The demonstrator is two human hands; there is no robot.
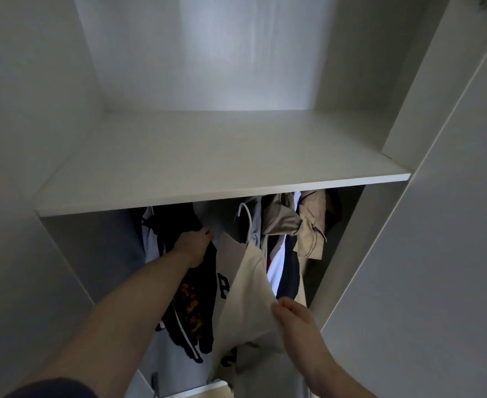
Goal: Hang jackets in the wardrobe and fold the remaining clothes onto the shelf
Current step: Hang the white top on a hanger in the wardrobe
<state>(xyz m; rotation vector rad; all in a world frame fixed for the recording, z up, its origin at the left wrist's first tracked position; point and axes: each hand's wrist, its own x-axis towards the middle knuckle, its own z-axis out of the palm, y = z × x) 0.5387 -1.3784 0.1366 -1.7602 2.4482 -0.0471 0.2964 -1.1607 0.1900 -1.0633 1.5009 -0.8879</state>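
Wardrobe (452,254): clothes hang below a white shelf (222,168)
Left hand (195,247): reaches among the hung clothes, curled on dark fabric (179,225)
Cream jacket (248,282): on a white hanger (245,216), long axis vertical, mid-wardrobe
Right hand (294,320): pinches the jacket's right edge
Far right: beige coat (311,225) hanging

Hanging rail and hanger tops behind shelf (222,193).

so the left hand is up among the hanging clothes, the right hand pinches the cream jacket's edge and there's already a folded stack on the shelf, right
Not quite: the head view shows the shelf bare, with no folded stack. The rest holds: the left hand reaches among the hanging clothes and the right hand pinches the cream jacket at its edge.
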